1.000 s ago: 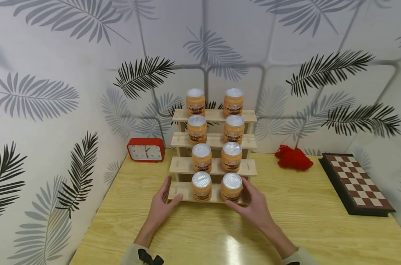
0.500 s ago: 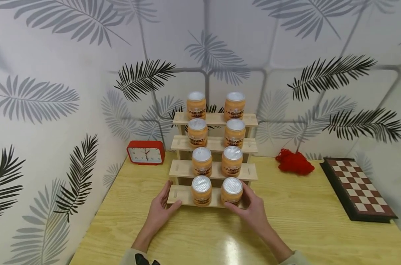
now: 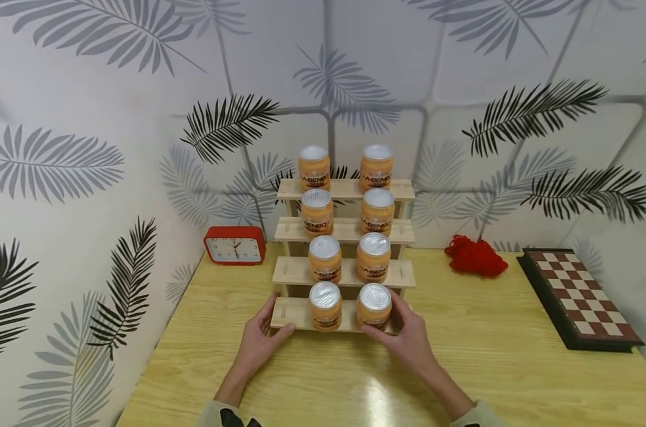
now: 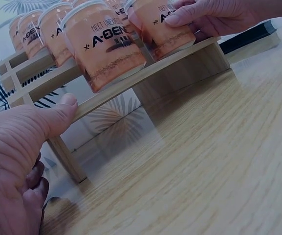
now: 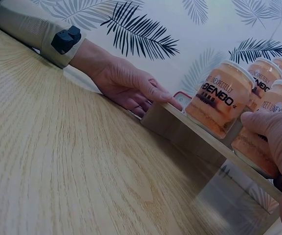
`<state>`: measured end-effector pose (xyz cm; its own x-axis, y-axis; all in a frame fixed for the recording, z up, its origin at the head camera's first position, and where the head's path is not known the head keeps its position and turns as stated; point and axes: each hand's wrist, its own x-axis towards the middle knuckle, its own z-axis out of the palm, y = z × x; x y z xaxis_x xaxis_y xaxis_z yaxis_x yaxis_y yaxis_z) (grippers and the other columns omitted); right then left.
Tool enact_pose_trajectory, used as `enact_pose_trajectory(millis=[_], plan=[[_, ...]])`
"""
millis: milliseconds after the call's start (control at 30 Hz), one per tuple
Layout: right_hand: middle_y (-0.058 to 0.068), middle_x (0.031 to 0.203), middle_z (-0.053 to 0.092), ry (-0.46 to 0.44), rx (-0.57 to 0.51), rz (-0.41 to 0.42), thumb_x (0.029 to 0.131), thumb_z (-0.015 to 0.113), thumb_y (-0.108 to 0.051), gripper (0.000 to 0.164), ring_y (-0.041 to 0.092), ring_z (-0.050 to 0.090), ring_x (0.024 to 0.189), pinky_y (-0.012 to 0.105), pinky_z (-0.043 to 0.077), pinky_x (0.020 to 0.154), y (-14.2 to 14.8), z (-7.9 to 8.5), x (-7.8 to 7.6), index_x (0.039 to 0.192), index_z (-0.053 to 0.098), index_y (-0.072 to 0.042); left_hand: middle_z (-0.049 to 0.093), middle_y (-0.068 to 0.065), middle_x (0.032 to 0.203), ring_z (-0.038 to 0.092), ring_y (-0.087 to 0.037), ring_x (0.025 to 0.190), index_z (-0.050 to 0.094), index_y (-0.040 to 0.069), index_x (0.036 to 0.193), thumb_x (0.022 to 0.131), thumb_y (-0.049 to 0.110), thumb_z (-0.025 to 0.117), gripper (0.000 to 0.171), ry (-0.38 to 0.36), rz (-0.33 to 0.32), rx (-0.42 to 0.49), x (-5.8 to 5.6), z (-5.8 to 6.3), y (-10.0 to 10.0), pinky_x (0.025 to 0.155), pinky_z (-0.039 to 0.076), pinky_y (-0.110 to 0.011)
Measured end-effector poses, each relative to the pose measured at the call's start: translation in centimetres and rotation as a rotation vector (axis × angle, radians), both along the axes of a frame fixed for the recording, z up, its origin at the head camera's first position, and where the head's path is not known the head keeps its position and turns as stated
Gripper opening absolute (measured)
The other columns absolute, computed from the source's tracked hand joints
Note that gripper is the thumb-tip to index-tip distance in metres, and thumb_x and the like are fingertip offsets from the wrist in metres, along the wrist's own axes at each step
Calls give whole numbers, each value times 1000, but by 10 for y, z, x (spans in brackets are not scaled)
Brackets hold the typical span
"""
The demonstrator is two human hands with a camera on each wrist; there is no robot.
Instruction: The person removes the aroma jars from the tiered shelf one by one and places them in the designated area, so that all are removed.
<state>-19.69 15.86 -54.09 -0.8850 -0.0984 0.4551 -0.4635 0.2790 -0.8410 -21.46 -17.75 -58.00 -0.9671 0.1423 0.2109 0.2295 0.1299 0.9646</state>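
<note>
A four-tier wooden display rack (image 3: 296, 313) stands on the table, with two orange A-BENBO cans with silvery lids on each tier. My left hand (image 3: 257, 340) grips the left end of the lowest tier; in the left wrist view its thumb (image 4: 62, 115) lies along the board's edge and its fingers curl below. My right hand (image 3: 408, 332) holds the right-hand can (image 3: 374, 303) on that bottom tier, thumb at the front and fingers round its right side. Beside it on the same board sits the left-hand can (image 3: 325, 311).
A red alarm clock (image 3: 234, 245) stands left of the rack near the wall. To the right lie a bundle of red yarn (image 3: 475, 256) and a brown-and-white checkered game board (image 3: 579, 296). The wood-grain table (image 3: 323, 385) meets a leaf-patterned wall (image 3: 355, 77) behind.
The head view shifts slightly up and down. Both hands keep about the same places, the left at the rack's end and the right on the can.
</note>
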Motion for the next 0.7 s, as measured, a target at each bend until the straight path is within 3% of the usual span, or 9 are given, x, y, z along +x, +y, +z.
enact_pose_trajectory(millis=[367, 600, 700], plan=[[10, 143, 63, -15, 31, -4, 81, 93, -18, 84, 28, 59, 133, 20, 46, 106, -1, -3, -1, 153, 51, -10, 30, -15, 169, 28, -29, 155, 28, 0, 164, 94, 9, 80, 87, -11, 32, -9, 1, 1, -1, 115, 27, -13], [14, 144, 62, -31, 62, -37, 80, 94, -19, 86, 31, 58, 134, 17, 43, 107, 0, -3, 0, 153, 50, -5, 39, -13, 165, 36, -27, 152, 36, 1, 161, 90, 14, 85, 87, 32, 89, -61, 0, 0, 2, 121, 30, -42], [15, 143, 62, -20, 84, -57, 80, 94, -19, 86, 31, 59, 134, 16, 41, 107, -1, -2, 0, 152, 50, -3, 41, -14, 164, 38, -28, 151, 38, 1, 160, 90, 14, 85, 86, 44, 104, -60, -2, -2, 2, 120, 30, -48]])
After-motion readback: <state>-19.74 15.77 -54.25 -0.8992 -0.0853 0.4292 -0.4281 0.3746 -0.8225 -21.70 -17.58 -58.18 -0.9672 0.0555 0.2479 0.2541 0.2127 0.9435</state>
